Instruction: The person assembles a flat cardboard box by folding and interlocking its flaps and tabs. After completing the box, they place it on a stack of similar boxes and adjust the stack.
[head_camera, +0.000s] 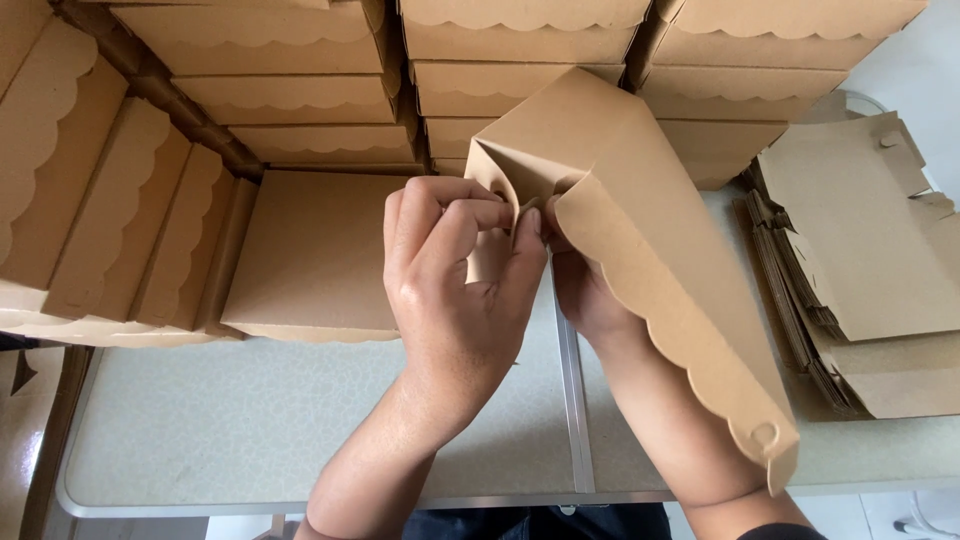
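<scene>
I hold a brown cardboard box (640, 200) with a scalloped lid edge, tilted up over the table's middle. My left hand (455, 290) pinches a small side flap at the box's near-left corner, fingers curled tight on it. Most of my right hand (580, 285) is hidden under the scalloped lid; its fingers grip the same corner from the right, touching the left fingertips. The lid hangs open toward me, ending in a round tab near the table's front edge.
Finished scalloped boxes (300, 255) are stacked along the left and back. A pile of flat unfolded cardboard blanks (860, 260) lies at the right. The pale grey table (250, 420) has a metal seam down its centre and a front edge close to me.
</scene>
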